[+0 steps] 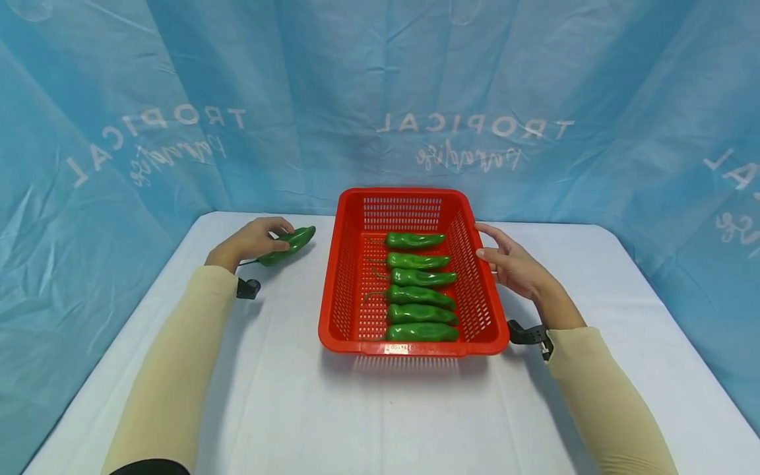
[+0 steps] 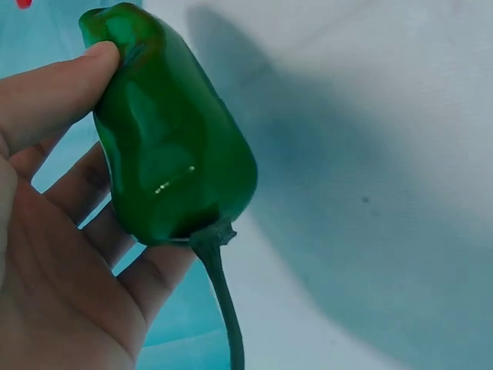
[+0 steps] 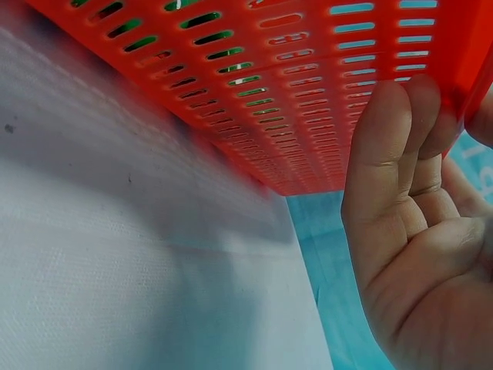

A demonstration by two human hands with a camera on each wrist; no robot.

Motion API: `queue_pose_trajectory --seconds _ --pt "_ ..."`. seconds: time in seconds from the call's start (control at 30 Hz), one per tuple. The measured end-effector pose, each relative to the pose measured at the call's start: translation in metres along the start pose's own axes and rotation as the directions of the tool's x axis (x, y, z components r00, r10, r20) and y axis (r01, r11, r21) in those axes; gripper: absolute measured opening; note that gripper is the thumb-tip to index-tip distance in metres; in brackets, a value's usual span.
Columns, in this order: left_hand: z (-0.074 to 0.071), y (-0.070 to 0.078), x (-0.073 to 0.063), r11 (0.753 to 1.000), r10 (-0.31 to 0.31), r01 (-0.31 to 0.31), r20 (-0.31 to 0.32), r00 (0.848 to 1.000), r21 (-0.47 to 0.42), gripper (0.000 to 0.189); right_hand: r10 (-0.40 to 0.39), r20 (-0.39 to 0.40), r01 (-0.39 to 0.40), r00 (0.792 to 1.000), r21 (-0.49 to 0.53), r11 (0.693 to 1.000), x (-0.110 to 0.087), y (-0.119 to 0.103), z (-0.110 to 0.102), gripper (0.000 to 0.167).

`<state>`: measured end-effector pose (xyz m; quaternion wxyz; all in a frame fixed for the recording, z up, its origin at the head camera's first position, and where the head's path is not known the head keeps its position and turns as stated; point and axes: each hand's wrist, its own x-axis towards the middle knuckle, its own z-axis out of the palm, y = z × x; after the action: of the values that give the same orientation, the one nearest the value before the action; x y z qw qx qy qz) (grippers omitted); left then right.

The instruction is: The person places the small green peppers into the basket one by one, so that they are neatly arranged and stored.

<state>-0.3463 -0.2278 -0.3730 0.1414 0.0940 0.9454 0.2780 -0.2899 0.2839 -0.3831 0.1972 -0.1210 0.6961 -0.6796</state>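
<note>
At the left of the table, my left hand (image 1: 252,239) pinches a long, glossy green pepper (image 1: 301,238) between thumb and fingers. In the left wrist view, the thumb presses near the pepper's tip, and the thin stem (image 2: 223,301) hangs down free. My right hand (image 1: 515,265) holds the right rim of a red plastic basket (image 1: 410,348). Seen from the right wrist, several curled fingers (image 3: 381,131) lie under the rim against the slotted outer wall. Inside the basket, several green peppers (image 1: 421,295) lie in a column, stems to the left.
A white cloth covers the table (image 1: 380,422). Blue sheeting (image 1: 309,99) with mirrored white lettering hangs behind it and along both sides. The basket stands at the middle of the table's far half, between the two hands. Each wrist wears a dark strap (image 1: 525,333).
</note>
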Motion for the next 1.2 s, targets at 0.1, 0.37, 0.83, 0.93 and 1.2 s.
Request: queue_pose_trajectory --seconds 0.1,0.37,0.83,0.93,1.2 --pt "-0.005 0.002 -0.002 1.0 -0.001 0.001 -0.003 1.0 -0.017 0.038 0.005 -0.002 -0.005 1.0 -0.005 1.0 0.0 -0.001 0.001 0.066" --pt "-0.024 0.015 -0.003 0.998 0.0 0.0 0.004 1.0 -0.055 0.041 0.014 -0.016 -0.014 1.0 -0.01 1.0 0.001 -0.005 0.002 0.067" --pt "-0.041 0.064 -0.012 0.963 0.24 -0.248 -0.085 0.967 -0.102 0.038 0.01 -0.013 -0.01 1.0 0.011 1.0 -0.001 -0.004 0.004 0.068" --pt "-0.042 0.079 -0.013 0.954 0.284 -0.29 -0.086 0.955 -0.069 0.038 0.01 -0.012 -0.01 1.0 0.014 1.0 -0.001 -0.004 0.004 0.067" --pt "-0.039 0.116 -0.006 0.941 0.337 -0.337 -0.063 0.939 0.009 0.039 0.0 0.001 0.0 1.0 0.022 1.0 -0.001 -0.002 0.002 0.068"
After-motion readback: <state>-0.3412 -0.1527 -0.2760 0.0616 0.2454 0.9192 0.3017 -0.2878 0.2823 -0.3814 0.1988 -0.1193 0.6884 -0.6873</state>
